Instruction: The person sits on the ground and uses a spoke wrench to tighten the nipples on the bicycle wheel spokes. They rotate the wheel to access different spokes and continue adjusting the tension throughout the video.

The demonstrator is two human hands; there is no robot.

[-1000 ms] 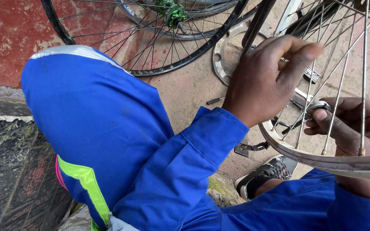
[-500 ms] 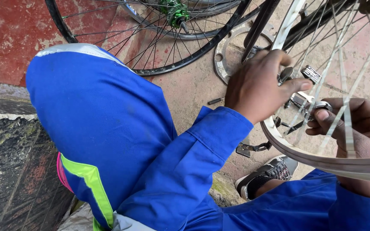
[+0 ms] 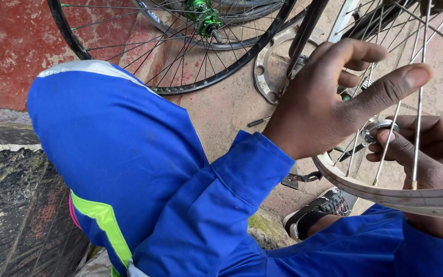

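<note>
While I crouch over the silver wheel rim (image 3: pixel 385 192), my left hand (image 3: pixel 329 102) hangs open-fingered among its spokes (image 3: pixel 420 102), my right hand (image 3: pixel 426 146) pinching a small round metal tool (image 3: pixel 378 128) on a spoke, black wheel (image 3: pixel 180 56) lying beyond on the ground.

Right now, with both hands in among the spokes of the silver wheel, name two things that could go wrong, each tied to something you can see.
1. The left hand has its fingers between thin spokes; if the silver rim turns, they could be pinched.
2. The right hand pinches a small metal part by its fingertips; dropped, it might be lost among the loose bits on the ground.
</note>
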